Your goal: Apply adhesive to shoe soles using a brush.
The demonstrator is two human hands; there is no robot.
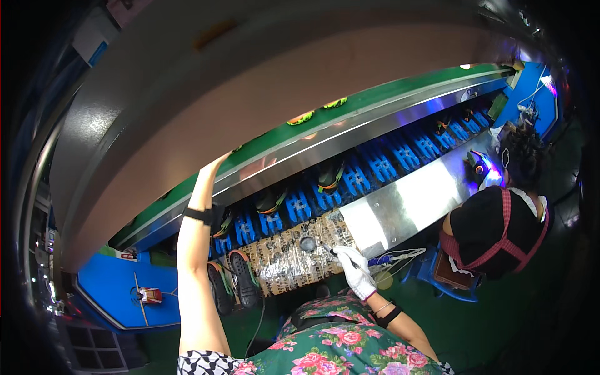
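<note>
My left arm stretches up over the blue slatted conveyor to the green belt. My left hand (216,164) goes under the brown hood's edge, which hides its fingers. My right hand (354,269), in a white glove, is closed around a slim dark brush-like tool (334,251) over the front ledge. Just left of its tip stands a small round dark pot (307,244). The ledge (287,262) is covered with cardboard and clear tape. Two dark shoe soles with orange-green edging, one in front (244,279) and one beside it (220,288), lie at its left end.
The brown hood (250,94) overhangs the green belt (381,100). Shoes, such as one dark shoe (330,180), sit on the blue conveyor (381,165). A co-worker (494,231) sits at the right, holding a shoe under violet light. A blue table (112,300) is at the left.
</note>
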